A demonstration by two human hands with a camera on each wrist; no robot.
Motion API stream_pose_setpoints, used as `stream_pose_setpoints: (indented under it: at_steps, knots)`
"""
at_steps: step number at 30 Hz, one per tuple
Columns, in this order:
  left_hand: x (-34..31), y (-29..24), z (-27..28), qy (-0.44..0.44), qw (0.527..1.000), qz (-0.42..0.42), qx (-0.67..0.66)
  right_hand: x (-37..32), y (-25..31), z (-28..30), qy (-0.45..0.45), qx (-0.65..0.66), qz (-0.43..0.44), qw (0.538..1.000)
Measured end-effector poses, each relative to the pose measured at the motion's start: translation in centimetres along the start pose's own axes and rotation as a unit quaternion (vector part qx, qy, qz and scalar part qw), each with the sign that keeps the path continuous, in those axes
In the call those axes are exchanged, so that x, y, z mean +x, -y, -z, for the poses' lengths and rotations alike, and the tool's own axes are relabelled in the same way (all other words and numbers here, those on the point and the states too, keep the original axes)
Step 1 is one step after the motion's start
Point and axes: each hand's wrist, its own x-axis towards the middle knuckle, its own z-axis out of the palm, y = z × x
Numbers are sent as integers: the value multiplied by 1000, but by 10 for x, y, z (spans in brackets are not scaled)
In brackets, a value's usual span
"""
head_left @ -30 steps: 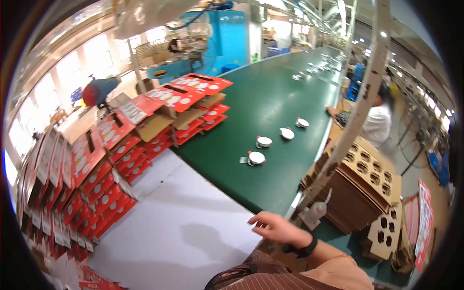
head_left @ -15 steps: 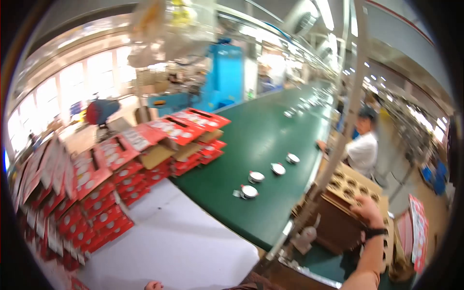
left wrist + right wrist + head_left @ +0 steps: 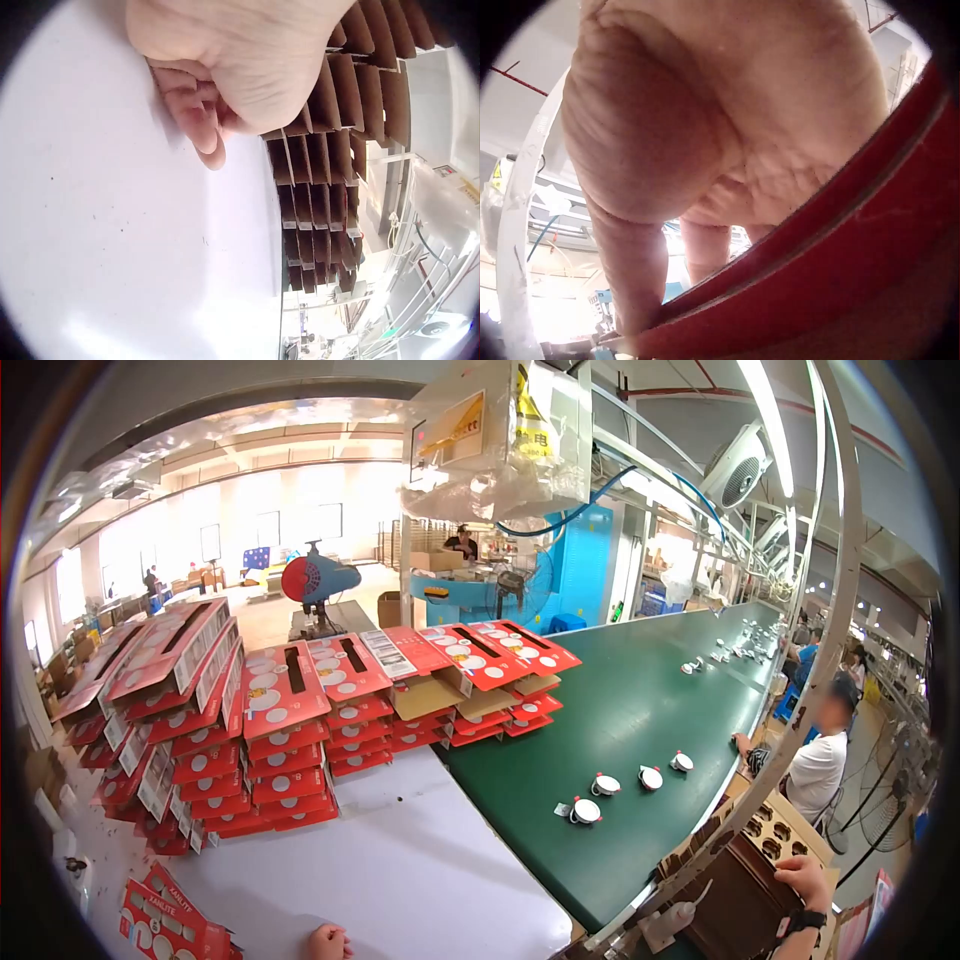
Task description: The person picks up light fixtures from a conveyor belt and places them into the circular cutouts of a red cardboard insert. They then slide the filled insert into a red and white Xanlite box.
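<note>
My right hand [image 3: 805,882] is at the near edge of a stack of brown cardboard inserts with round cut-outs [image 3: 813,840], right of the belt. In the right wrist view, the thumb and fingers of that hand [image 3: 727,112] pinch a board's edge [image 3: 840,277], which looks reddish there; the fingertips are hidden behind it. At the bottom of the head view, my left hand [image 3: 328,942] rests on the white tabletop [image 3: 380,860]. Its fingers [image 3: 196,131] curl loosely with nothing in them, as the left wrist view shows.
Red printed cartons [image 3: 290,695] stand in tall stacks along the table's far side. Small white round pieces with red tips [image 3: 585,811] lie on the green conveyor belt [image 3: 540,860]. A slanted metal post [image 3: 740,815] rises beside the inserts. Another person [image 3: 818,765] sits beyond them.
My right hand has moved from near the table corner to the cardboard inserts on the right. The left hand has come into view over the table. The head view has turned left and up.
</note>
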Motion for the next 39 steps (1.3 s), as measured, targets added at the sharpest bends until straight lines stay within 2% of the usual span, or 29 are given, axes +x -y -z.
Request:
stream_pose_setpoints:
  at_steps: [3, 5, 7, 8, 9, 10, 11, 13, 14, 15, 16, 17, 18, 19, 20, 21, 22, 23, 24, 25, 26, 27, 29, 31, 33, 35, 36, 37, 39]
  knots:
    - [0, -1, 3, 7, 999, 3, 31, -4, -1, -2, -11, 16, -3, 1000]
    - [2, 11, 3, 8, 998, -4, 62, 8, -25, -6, -53, 23, 22, 998]
    - [-7, -2, 1, 10, 998, -5, 60, 15, -36, -4, -88, -68, 34, 993]
    - [-10, -7, 0, 11, 998, -5, 58, 21, -39, -8, -89, -67, 36, 993]
    - [-11, -7, 0, 11, 998, -5, 58, 26, -40, -14, -236, -160, 121, 951]
    - [-12, -7, 0, 8, 999, -10, 52, 28, -41, -16, -375, -247, 201, 871]
    - [-13, -8, 0, 5, 999, -15, 46, 22, -17, -9, -385, -230, 165, 879]
    - [-17, -17, 5, 23, 998, -7, 57, -12, 35, 5, -429, -252, 116, 860]
    - [-19, -21, 6, 42, 997, 5, 70, -21, 35, 7, -428, -251, 116, 860]
    - [-17, -23, 4, 42, 997, 4, 72, -29, 31, 7, -554, -216, 166, 787]
    - [-12, -24, -1, 51, 999, 6, -5, -40, 31, 5, -666, -176, 212, 693]
    - [-8, -25, -5, 59, 995, 9, -81, -59, 32, -6, -673, -153, 215, 691]
    - [-9, -41, -11, 100, 990, -36, -92, -85, 40, -23, -678, -132, 218, 690]
    - [-15, -66, -20, 139, 982, -78, -104, -96, 48, -47, -698, -8, 179, 694]
    - [-24, -93, -27, 179, 973, -103, -100, -94, 9, -56, -688, -9, 168, 706]
    - [-33, -123, -34, 217, 963, -130, -96, -134, 125, -73, -742, -92, 214, 628]
    - [-45, -151, -41, 240, 953, -153, -106, -131, 134, -86, -787, -181, 222, 547]
    - [-55, -172, -48, 263, 942, -177, -114, -130, 143, -107, -701, -10, 212, 681]
    - [-59, -181, -55, 261, 941, -179, -114, -137, 148, -113, -647, 17, 235, 726]
    - [-61, -188, -63, 278, 922, -250, -99, -142, 151, -119, -589, 44, 258, 764]
    - [-64, -194, -72, 294, 897, -319, -83, -139, 155, -130, -523, 85, 339, 778]
    - [-67, -201, -80, 293, 896, -321, -85, -133, 159, -146, -449, 124, 416, 781]
    - [-73, -210, -94, 317, 872, -362, -89, -135, 164, -182, -286, 265, 419, 820]
    - [-69, -206, -107, 334, 875, -336, -100, -139, 171, -203, -220, 220, 481, 819]
    - [-68, -202, -117, 306, 886, -329, -112, -147, 174, -225, -88, 249, 455, 850]
    - [-51, -185, -125, 307, 889, -319, -118, -160, 188, -245, 54, 356, 350, 865]
    - [-43, -177, -128, 311, 890, -311, -123, -164, 191, -255, 145, 403, 292, 855]
    - [-50, -181, -125, 326, 901, -227, -175, -167, 193, -264, 232, 445, 232, 833]
    - [-44, -169, -127, 269, 902, -239, -239, -172, 200, -274, 320, 509, 122, 789]
